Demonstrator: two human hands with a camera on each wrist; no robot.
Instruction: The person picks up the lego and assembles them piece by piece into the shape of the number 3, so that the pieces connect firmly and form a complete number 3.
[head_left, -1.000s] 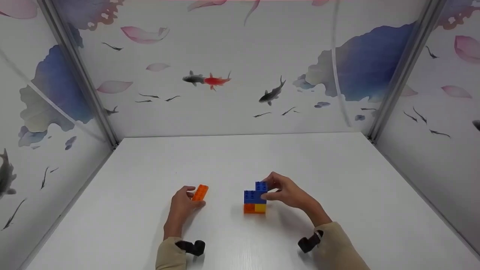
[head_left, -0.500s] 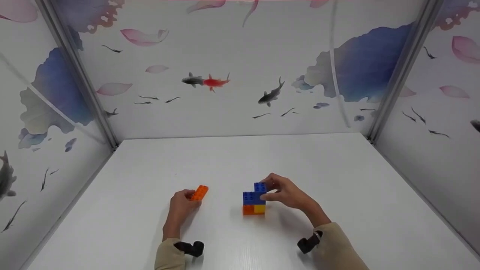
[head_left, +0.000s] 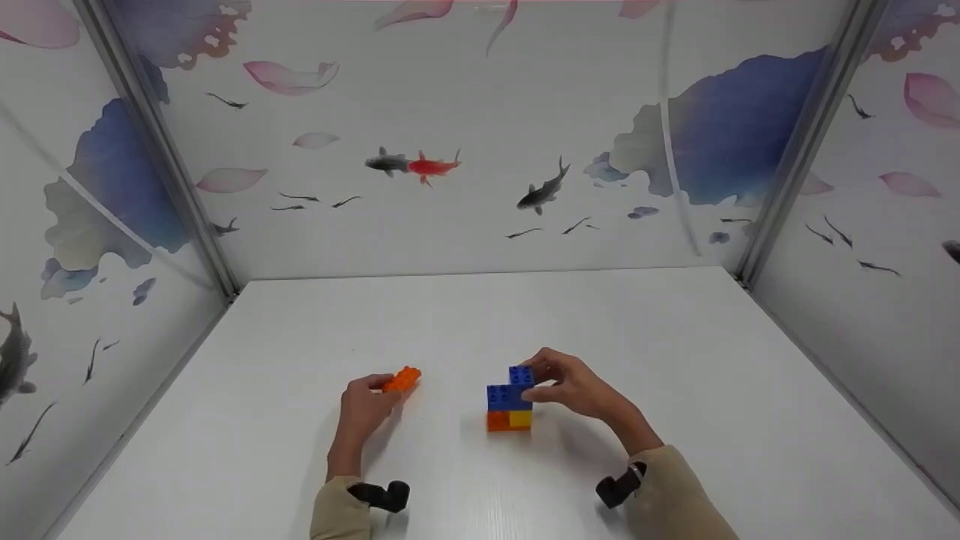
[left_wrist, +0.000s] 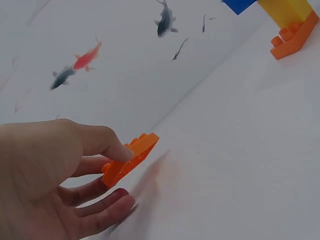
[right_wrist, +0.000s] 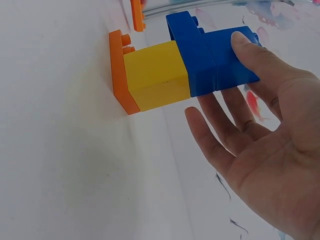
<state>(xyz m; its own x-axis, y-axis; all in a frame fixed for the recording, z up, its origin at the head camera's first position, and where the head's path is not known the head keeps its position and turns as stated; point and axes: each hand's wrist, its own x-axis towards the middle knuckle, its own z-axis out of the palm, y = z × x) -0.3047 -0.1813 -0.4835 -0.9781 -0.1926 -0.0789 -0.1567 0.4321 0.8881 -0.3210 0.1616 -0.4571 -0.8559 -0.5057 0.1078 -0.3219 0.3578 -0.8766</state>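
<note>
My left hand (head_left: 364,411) pinches a thin orange toy building brick (head_left: 406,378) between thumb and fingers, its studs showing. In the left wrist view this orange brick (left_wrist: 132,159) is tilted and raised over the table, with a shadow beneath. Off to the right, my right hand (head_left: 577,386) grips the upper blue brick (right_wrist: 227,57) of a small stack, thumb on one side. Under it a second blue brick (right_wrist: 192,55) juts out sideways. Below come a yellow brick (right_wrist: 157,75) and, at the bottom, a thin orange brick (right_wrist: 120,75) whose studs are partly bare.
Both hands work over a white table (head_left: 480,315). Patterned panels enclose it at the back (head_left: 450,232) and on both sides. A black wrist camera (head_left: 382,496) sits on the left wrist, another black camera (head_left: 621,486) on the right.
The left fingers have shifted their hold on the orange brick and turned it, so it now lies at a different tilt with its studs more visible. The right hand and the stack look unmoved.
</note>
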